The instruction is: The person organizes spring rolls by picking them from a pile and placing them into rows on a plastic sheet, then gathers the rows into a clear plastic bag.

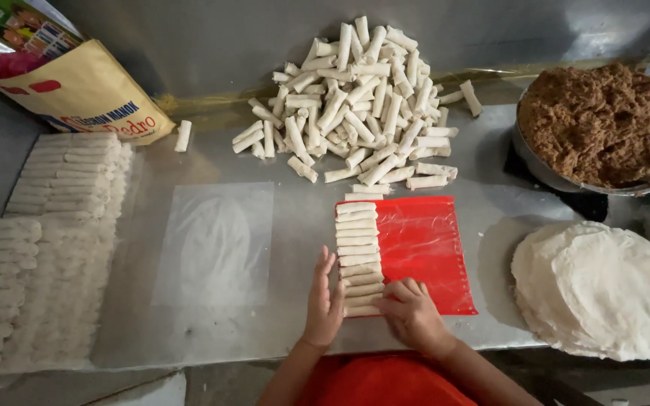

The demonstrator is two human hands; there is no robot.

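We are squaring 1 row of rolls on the red sheet: left hand flat, fingers extended; right hand curled, bracing them.

Lining up thin white rolls on a red mat.
Left hand flat against the row's side, right hand pressing its near end; loose pile of rolls, bowl of brown filling, stacked round wrappers across the metal surface.

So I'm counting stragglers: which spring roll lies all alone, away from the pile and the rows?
The single roll beside the yellow bag, left of the big pile. It touches no other roll and lies nearly upright in the view.
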